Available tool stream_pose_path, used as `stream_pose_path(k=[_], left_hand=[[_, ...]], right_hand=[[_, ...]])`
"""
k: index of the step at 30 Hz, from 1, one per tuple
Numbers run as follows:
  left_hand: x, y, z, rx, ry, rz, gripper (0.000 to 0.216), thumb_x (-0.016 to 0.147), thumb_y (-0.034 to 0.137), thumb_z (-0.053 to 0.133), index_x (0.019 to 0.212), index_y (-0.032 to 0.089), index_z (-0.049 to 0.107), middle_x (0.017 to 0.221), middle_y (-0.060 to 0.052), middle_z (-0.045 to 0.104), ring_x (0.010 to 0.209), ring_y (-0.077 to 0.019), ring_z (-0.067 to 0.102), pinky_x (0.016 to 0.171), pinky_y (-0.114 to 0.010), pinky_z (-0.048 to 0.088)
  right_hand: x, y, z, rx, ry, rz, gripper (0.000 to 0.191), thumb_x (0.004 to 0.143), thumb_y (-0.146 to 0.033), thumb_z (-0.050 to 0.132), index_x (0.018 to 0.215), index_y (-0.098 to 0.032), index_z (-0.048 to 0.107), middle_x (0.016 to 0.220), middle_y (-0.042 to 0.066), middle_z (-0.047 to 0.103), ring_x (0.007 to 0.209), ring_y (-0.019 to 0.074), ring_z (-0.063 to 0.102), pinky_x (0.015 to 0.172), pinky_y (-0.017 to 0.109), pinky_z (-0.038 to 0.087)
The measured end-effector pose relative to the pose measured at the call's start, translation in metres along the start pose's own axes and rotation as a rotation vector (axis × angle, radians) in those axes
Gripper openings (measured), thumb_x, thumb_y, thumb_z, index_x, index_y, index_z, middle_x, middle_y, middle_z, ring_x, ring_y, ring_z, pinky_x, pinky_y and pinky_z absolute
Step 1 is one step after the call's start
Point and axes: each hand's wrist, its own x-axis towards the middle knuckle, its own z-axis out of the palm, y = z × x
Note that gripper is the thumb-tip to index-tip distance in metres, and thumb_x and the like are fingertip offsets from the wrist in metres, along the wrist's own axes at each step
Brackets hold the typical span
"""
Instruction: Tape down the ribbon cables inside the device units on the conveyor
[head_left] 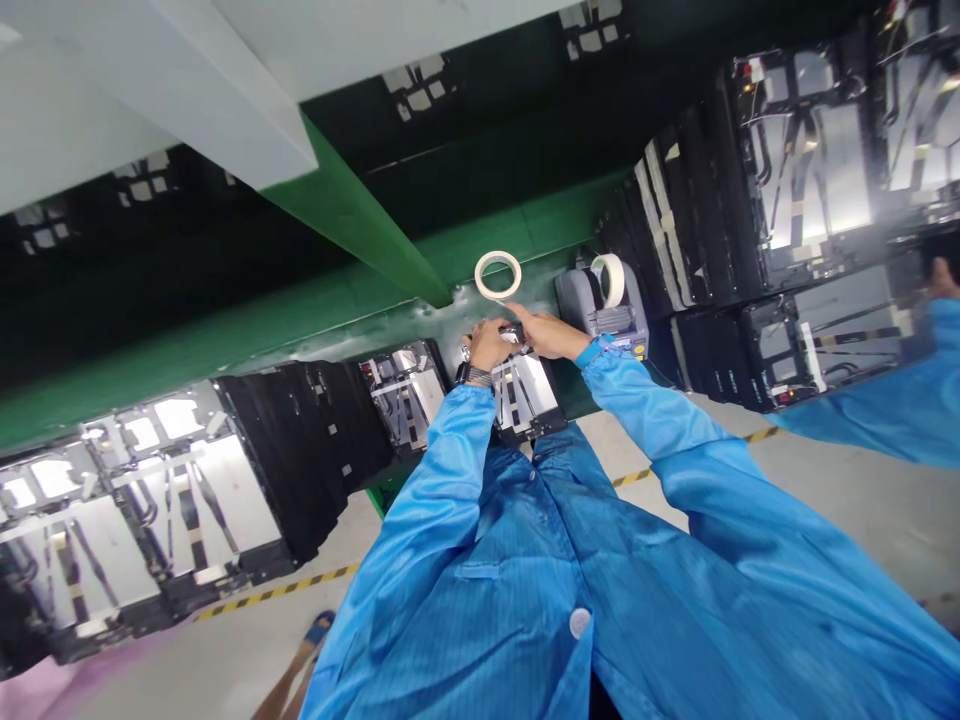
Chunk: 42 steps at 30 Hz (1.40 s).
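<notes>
A black-framed unit with a silver plate (531, 388) sits at the bench edge in front of me; black strips cross its plate. My left hand (489, 345), with a dark watch on the wrist, rests at its upper left, fingers bent and close together. At its upper right is my right hand (551, 333), one digit stretched leftward and the other fingers bent towards the unit. Both hands are close to a small dark part between them, and what the fingertips hold is too small to make out. A roll of cream tape (497, 275) lies just beyond the hands.
Right of my hands stands a grey tape dispenser (611, 305) with a cream roll. Similar units stand in rows at left (199, 500) and right (817, 170). A green post (375, 225) rises behind the bench. Another person's blue sleeve (885, 390) reaches in at right.
</notes>
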Motion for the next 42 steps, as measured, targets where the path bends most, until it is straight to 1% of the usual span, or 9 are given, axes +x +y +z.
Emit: stream_pose_path(k=[7,13,16,22,25,28,33,37,42], left_hand=[[-0.001,0.000,0.000,0.014,0.006,0.001,0.052,0.077,0.046,0.087,0.125,0.034,0.074,0.140,-0.006,0.067,0.135,-0.0361,0.052,0.112,-0.051,0.038],[0.000,-0.001,0.000,0.000,0.001,0.017,0.052,0.076,0.048,0.087,0.124,0.033,0.074,0.135,-0.008,0.069,0.134,-0.0372,0.054,0.113,-0.054,0.037],[-0.001,0.000,0.000,-0.004,0.004,0.021,0.053,0.077,0.051,0.087,0.124,0.033,0.074,0.137,-0.008,0.068,0.135,-0.0372,0.054,0.113,-0.053,0.037],[-0.002,-0.002,-0.004,0.030,-0.032,0.018,0.050,0.081,0.051,0.084,0.127,0.035,0.071,0.143,-0.007,0.065,0.139,-0.0350,0.050,0.115,-0.051,0.035],[-0.003,-0.002,-0.004,0.072,-0.058,0.061,0.057,0.080,0.056,0.084,0.130,0.034,0.069,0.144,-0.008,0.064,0.138,-0.0358,0.051,0.116,-0.053,0.033],[-0.005,0.002,-0.001,0.123,-0.011,0.084,0.061,0.078,0.060,0.085,0.129,0.033,0.067,0.141,-0.010,0.065,0.137,-0.0363,0.051,0.117,-0.054,0.031],[-0.008,0.006,-0.003,0.130,0.023,0.140,0.053,0.080,0.053,0.086,0.125,0.030,0.069,0.138,-0.010,0.068,0.133,-0.0364,0.054,0.117,-0.056,0.031],[-0.020,-0.021,-0.026,-0.101,0.149,0.266,0.046,0.092,0.038,0.076,0.135,0.028,0.064,0.147,-0.008,0.065,0.133,-0.0280,0.056,0.115,-0.044,0.041],[-0.058,-0.074,-0.044,-0.303,0.327,0.016,0.035,0.104,0.026,0.051,0.138,0.029,0.060,0.144,-0.006,0.067,0.125,-0.0189,0.066,0.104,-0.033,0.054]], right_hand=[[-0.001,0.000,0.002,-0.041,0.017,-0.004,0.098,0.083,-0.005,0.064,0.169,-0.014,0.019,0.107,0.011,0.080,0.092,0.0250,0.073,0.083,0.030,0.053],[-0.005,-0.007,0.008,-0.142,0.052,0.017,0.098,0.089,-0.010,0.067,0.171,-0.015,0.014,0.132,0.020,0.073,0.110,0.0314,0.074,0.087,0.034,0.054],[-0.006,-0.010,0.009,-0.172,0.068,0.043,0.098,0.091,-0.014,0.070,0.171,-0.014,0.014,0.134,0.024,0.071,0.113,0.0345,0.073,0.091,0.037,0.054],[0.004,0.000,-0.003,-0.129,0.130,0.174,0.118,0.080,-0.021,0.087,0.171,-0.018,0.013,0.136,0.023,0.066,0.116,0.0373,0.070,0.095,0.042,0.056],[0.006,0.005,-0.011,-0.085,0.166,0.222,0.111,0.084,-0.020,0.084,0.171,-0.019,0.016,0.133,0.021,0.067,0.115,0.0364,0.070,0.096,0.043,0.056],[-0.005,-0.001,-0.011,-0.063,0.283,0.234,0.091,0.094,-0.021,0.072,0.169,-0.018,0.022,0.134,0.020,0.066,0.113,0.0334,0.070,0.096,0.042,0.057],[-0.044,-0.031,0.026,0.109,0.547,0.215,0.060,0.105,-0.026,0.047,0.163,-0.020,0.032,0.117,0.011,0.071,0.107,0.0262,0.069,0.098,0.040,0.058],[-0.059,-0.053,0.079,0.270,0.485,0.306,0.050,0.107,-0.030,0.041,0.156,-0.024,0.039,0.107,0.008,0.073,0.091,0.0242,0.071,0.088,0.039,0.061],[-0.034,-0.073,0.116,0.247,0.488,0.118,0.055,0.099,-0.021,0.051,0.153,-0.023,0.047,0.127,0.015,0.069,0.121,0.0313,0.064,0.105,0.048,0.054]])
